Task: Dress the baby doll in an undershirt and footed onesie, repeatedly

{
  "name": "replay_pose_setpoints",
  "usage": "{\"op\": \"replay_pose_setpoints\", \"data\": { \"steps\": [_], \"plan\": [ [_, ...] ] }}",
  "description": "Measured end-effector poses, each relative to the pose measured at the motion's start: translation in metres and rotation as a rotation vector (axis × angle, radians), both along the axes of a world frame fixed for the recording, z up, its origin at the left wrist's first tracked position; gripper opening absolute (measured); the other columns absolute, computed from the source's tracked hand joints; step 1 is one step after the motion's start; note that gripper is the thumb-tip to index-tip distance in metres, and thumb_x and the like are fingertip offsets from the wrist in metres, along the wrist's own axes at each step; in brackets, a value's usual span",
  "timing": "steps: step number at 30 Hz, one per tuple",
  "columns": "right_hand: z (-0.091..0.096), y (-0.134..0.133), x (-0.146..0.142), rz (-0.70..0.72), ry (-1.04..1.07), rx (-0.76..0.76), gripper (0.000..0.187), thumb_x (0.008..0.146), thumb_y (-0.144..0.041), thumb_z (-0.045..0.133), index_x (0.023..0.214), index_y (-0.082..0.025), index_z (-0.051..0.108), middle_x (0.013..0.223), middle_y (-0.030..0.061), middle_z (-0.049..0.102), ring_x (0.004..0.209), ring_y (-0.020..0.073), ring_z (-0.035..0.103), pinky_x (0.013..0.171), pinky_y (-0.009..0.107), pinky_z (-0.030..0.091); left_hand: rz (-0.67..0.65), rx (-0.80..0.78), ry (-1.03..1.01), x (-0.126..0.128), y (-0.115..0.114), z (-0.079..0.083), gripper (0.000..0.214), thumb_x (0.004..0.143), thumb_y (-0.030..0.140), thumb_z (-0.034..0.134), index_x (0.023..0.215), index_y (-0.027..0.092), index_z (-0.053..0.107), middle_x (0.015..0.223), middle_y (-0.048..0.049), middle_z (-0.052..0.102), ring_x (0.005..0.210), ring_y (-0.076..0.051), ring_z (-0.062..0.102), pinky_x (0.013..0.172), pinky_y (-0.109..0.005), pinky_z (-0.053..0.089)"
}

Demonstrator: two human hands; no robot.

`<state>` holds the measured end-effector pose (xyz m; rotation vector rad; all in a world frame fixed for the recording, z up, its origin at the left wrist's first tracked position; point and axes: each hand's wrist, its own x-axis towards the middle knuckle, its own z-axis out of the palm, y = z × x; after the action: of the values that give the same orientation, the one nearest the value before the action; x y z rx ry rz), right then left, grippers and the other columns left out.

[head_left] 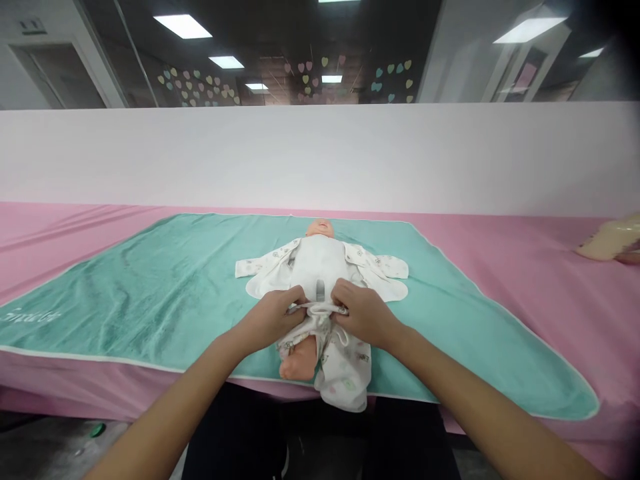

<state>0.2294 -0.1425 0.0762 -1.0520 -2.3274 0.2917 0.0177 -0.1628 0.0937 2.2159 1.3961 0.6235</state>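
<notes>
A baby doll lies on its back with its head away from me. It wears a white top, an open printed baby jacket with sleeves spread to both sides, and printed baby pants around its legs. My left hand is closed on the left side of the pants' waistband, and my right hand grips the right side. The waistband is stretched between them, below a grey mark on the white middle. One bare doll foot shows at the left leg; the other is hidden in the fabric.
Under the doll spreads a green blanket with a white edge, over a pink table cover. A beige object, partly cut off, lies at the far right. A white low wall stands behind the table. Below is a green item on the floor.
</notes>
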Motion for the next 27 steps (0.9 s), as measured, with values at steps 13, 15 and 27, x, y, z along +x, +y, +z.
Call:
{"op": "replay_pose_setpoints", "data": {
  "steps": [13,15,27],
  "plan": [
    [0.026,0.008,0.005,0.346,0.195,-0.639,0.023,0.071,-0.02,0.059,0.093,-0.022,0.053,0.085,-0.0016,0.054,0.073,0.0116,0.048,0.064,0.025,0.039,-0.182,-0.427,-0.295,0.001,-0.006,0.021,0.04,0.085,0.052,0.041,0.066,0.019,0.053,0.064,0.0008,0.046,0.059,-0.013,0.039,0.054,-0.025,0.032],
    [0.029,0.011,0.01,0.406,0.159,-0.738,0.021,0.075,-0.03,0.06,0.094,-0.022,0.056,0.088,-0.0005,0.056,0.075,0.0122,0.049,0.065,0.025,0.039,-0.206,-0.5,-0.307,0.001,-0.003,0.019,0.043,0.083,0.056,0.042,0.062,0.019,0.05,0.059,0.0023,0.038,0.054,-0.011,0.032,0.05,-0.025,0.028],
    [0.038,-0.008,0.009,0.371,-0.279,-0.783,0.016,0.073,-0.03,0.055,0.066,-0.02,0.064,0.062,-0.003,0.056,0.054,0.0087,0.043,0.049,0.022,0.031,-0.376,-0.576,-0.142,0.0,-0.002,0.013,0.023,0.078,0.032,0.054,0.092,0.027,0.071,0.088,-0.0003,0.066,0.08,-0.016,0.057,0.064,-0.024,0.041]
  ]
}}
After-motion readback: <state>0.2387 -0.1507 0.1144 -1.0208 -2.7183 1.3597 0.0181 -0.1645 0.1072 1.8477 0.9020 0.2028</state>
